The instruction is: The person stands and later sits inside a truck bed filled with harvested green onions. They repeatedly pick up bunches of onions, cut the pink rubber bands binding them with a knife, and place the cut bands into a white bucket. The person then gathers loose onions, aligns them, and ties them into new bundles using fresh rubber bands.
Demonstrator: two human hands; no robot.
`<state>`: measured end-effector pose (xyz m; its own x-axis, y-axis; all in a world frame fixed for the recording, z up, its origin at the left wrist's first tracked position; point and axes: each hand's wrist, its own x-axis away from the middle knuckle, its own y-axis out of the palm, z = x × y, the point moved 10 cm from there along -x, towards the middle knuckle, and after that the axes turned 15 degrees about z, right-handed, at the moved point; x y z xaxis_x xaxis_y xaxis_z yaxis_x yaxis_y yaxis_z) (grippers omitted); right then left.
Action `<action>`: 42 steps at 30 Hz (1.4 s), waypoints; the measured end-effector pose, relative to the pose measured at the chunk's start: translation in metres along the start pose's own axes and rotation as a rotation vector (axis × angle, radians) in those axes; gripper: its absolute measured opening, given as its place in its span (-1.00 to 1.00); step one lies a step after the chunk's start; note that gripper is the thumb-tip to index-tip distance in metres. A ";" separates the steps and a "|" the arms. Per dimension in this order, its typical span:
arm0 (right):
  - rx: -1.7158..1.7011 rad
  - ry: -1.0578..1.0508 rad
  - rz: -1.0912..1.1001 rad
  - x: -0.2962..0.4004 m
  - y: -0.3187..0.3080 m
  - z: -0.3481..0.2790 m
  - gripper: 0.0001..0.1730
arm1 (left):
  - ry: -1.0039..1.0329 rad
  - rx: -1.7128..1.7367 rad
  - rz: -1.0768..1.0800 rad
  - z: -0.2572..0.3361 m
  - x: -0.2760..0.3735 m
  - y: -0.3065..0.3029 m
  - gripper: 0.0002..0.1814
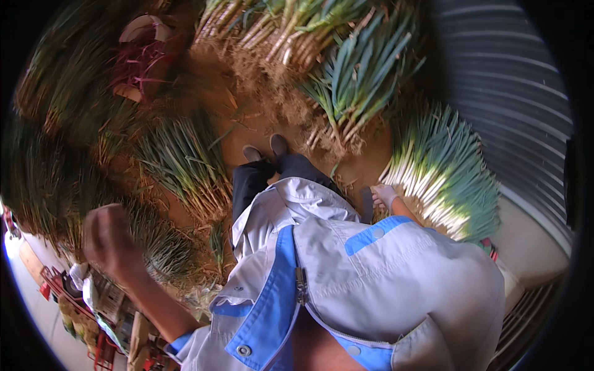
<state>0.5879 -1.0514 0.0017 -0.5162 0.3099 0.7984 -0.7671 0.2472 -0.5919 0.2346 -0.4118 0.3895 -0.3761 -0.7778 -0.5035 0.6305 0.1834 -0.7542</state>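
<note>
My left hand [106, 239] is raised at the left, blurred, its fingers seemingly curled; whether it grips anything is unclear. Behind it lie dark heaps of Welsh onions [158, 241]. At my right side, my right hand [385, 195] has its fingers curled around the end of a flat grey object [366, 205], whose kind I cannot make out. Just beyond that hand is a fanned pile of Welsh onions [436, 181] with white stalks and green leaves. In front of my feet, a bundle of unpeeled Welsh onions [366, 79] shows its soil-covered roots.
More rooted onions [287, 32] lie at the top. A loose bunch [185, 162] rests left of my shoes [264, 147]. Pink ribbon-like strands [139, 62] are at upper left. Corrugated metal sheeting [506, 92] rises on the right. Red-framed equipment [69, 297] stands at lower left.
</note>
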 end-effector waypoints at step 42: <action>-0.132 -0.193 -0.089 -0.146 0.004 0.308 -0.56 | -0.093 0.744 -0.556 0.307 0.120 0.201 -0.77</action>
<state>0.5432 -1.3786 -0.0835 -0.5221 0.1034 0.8466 -0.7628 0.3874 -0.5177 0.5245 -0.6525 0.3065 -0.7192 -0.6889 -0.0910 0.6606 -0.6373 -0.3968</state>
